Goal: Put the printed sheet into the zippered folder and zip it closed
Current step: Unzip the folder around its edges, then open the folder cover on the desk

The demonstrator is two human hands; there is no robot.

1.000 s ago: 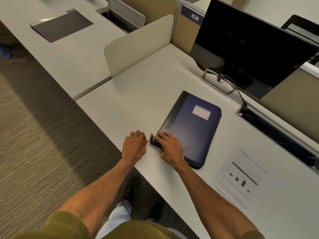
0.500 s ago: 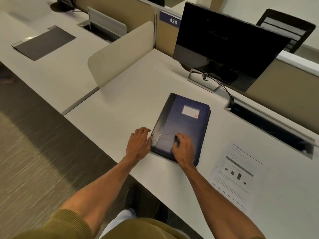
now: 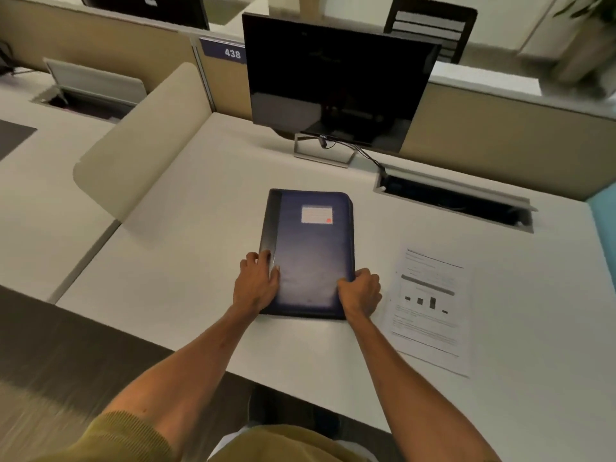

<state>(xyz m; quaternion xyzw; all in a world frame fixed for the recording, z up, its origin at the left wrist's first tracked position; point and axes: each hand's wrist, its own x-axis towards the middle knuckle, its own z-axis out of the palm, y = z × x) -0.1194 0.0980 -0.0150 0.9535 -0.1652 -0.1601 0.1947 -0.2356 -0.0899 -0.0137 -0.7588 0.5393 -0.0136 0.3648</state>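
A navy leatherette folder [image 3: 311, 258] lies flat on the smooth white desk [image 3: 200, 235]. The left hand [image 3: 256, 285] presses spread on its black spine; the right hand [image 3: 361, 291] curls, gripping its right edge. The printed sheet [image 3: 430, 308] lies just right.

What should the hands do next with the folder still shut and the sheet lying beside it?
Probably run the right hand up along the folder's right edge to work the zipper open, with the left hand pressing the spine side. The folder lies closed and the printed sheet is outside it on the desk.
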